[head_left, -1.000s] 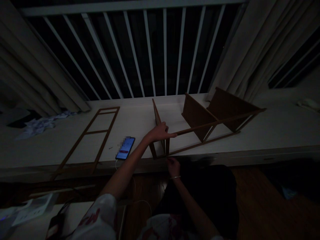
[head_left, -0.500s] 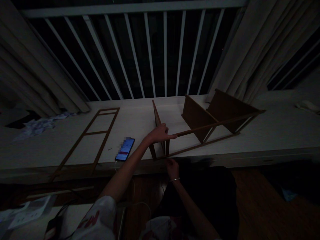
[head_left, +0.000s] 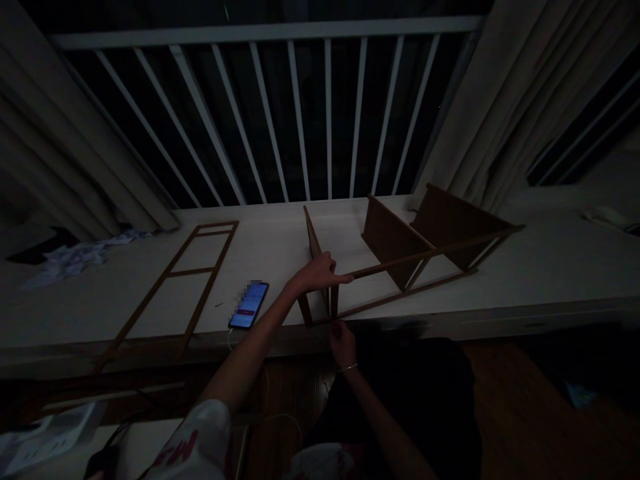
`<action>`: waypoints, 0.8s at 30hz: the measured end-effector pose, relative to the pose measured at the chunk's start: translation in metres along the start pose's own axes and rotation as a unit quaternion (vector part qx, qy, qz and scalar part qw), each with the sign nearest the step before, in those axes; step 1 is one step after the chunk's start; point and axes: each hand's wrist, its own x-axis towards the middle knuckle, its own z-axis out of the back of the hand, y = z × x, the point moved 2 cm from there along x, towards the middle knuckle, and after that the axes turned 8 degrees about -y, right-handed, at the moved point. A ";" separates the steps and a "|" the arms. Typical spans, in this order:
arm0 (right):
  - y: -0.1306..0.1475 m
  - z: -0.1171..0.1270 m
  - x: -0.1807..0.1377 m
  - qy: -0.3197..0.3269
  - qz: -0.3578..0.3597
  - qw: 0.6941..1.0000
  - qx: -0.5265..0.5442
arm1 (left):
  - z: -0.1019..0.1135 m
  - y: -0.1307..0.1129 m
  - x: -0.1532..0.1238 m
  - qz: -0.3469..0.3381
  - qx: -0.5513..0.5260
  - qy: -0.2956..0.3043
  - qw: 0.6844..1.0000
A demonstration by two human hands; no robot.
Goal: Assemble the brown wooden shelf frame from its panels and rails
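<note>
A brown wooden shelf unit (head_left: 393, 257) lies on its side on the white window ledge (head_left: 280, 227), with several boards standing up between its rails. My left hand (head_left: 320, 272) grips the upper rail near the unit's left end, its thumb stretched along the wood. Below, at the near lower rail by the ledge edge, my right hand (head_left: 343, 343) has its fingers pinched together against the wood. Whatever is between those fingers is too small and dark to make out.
A loose ladder-like wooden frame (head_left: 167, 273) lies to the left, overhanging the ledge edge. Beside it are a lit phone (head_left: 249, 305) on a white cable and a tiny thin piece (head_left: 219, 305). White railings (head_left: 300, 113) and curtains stand behind; crumpled paper (head_left: 75, 260) lies far left.
The view has tilted slightly, so everything sits a little lower in the picture. Both hands keep their places on the shelf unit; my right fingers have shifted only slightly at the lower rail.
</note>
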 end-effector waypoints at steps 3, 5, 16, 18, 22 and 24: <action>0.005 0.003 0.001 0.001 0.014 1.000 -0.024 | 0.000 0.000 0.000 0.000 -0.002 -0.001 1.000; 0.007 0.003 0.001 0.002 0.012 0.999 -0.033 | 0.000 0.000 0.000 0.003 0.001 0.001 1.000; 0.008 0.001 0.000 -0.016 -0.027 0.999 0.015 | 0.005 -0.005 -0.001 0.016 0.006 0.011 1.000; 0.010 0.002 -0.001 -0.013 -0.025 0.999 0.027 | 0.005 -0.005 -0.002 0.019 0.004 0.010 1.000; 0.009 0.002 0.000 -0.019 -0.036 0.998 0.057 | 0.004 -0.004 -0.002 0.009 0.000 0.000 1.000; 0.007 0.001 0.001 -0.029 -0.053 0.996 0.073 | 0.004 -0.004 -0.001 0.008 0.002 0.001 1.000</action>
